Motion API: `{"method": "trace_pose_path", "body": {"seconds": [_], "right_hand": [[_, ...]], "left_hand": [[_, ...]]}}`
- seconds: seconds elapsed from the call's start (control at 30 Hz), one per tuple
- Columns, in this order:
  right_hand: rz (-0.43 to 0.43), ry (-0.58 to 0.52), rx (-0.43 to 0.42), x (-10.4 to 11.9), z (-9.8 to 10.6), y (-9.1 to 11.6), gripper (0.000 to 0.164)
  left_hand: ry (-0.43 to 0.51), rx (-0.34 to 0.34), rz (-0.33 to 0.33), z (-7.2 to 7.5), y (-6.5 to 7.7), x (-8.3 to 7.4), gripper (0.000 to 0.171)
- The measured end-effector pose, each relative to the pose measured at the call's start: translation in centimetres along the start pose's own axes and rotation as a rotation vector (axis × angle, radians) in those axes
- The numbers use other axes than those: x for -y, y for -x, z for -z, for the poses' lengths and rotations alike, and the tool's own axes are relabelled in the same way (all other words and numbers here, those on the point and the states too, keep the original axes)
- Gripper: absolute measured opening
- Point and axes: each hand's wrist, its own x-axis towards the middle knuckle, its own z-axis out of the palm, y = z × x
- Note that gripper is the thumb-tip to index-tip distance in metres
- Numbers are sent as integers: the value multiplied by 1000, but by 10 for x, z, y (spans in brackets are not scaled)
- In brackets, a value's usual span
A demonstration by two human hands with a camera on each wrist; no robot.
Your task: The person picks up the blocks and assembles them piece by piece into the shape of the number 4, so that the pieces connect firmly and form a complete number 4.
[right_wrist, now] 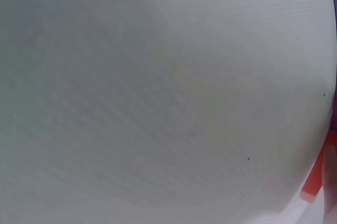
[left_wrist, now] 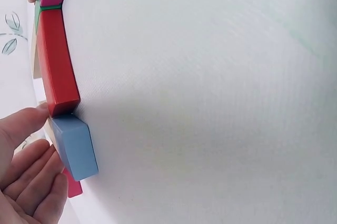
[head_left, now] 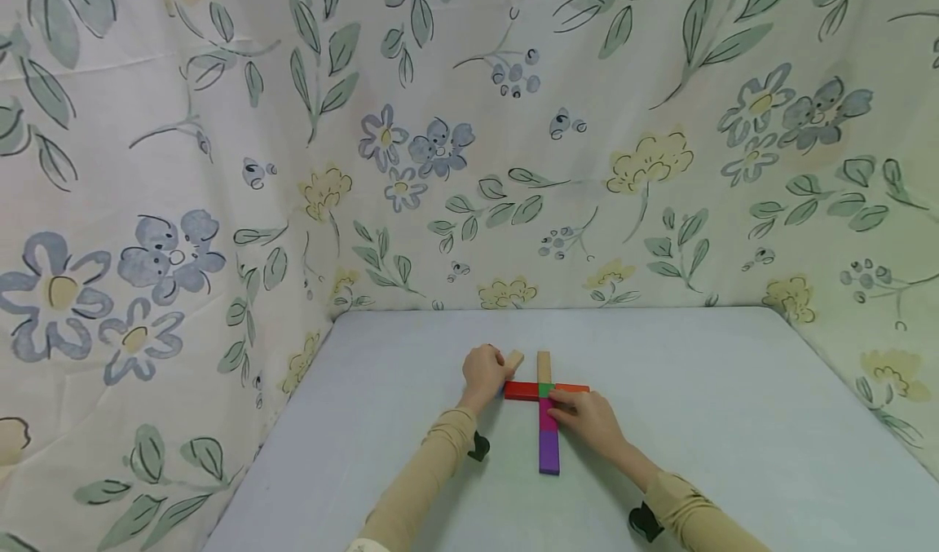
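On the white table lies a cross of blocks: a green block at the centre, a red block left, an orange block right, a plain wooden block above, and magenta and purple blocks below. My left hand pinches a second wooden block, which slants up to the right. A light blue block meets the red one's end, and a pink block shows partly behind it. My right hand touches the green and magenta blocks with its fingertips.
The white table extends around the blocks. A floral cloth hangs behind and at the sides. A black strap piece is at the left wrist, and another at the right.
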Motion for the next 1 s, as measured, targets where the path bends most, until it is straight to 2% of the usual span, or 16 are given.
{"method": "trace_pose_path", "body": {"seconds": [0.2,0.3,0.53,0.67,0.83,1.0], "right_hand": [[6,-7,-2,-1,-1,0,30],[-5,-7,2,-1,-1,-1,30],[-28,-13,10,0,1,-2,30],[-8,-11,8,-1,1,-2,30],[-14,-6,7,-1,-1,-2,31],[-14,-6,7,-2,-1,-2,32]], "left_hand": [[7,33,59,2,-2,0,20],[20,35,68,4,-6,1,22],[80,-31,-31,20,-17,0,23],[117,-33,-34,33,-26,-2,25],[138,-69,-60,49,-38,0,23],[166,-72,-83,57,-48,7,23]]}}
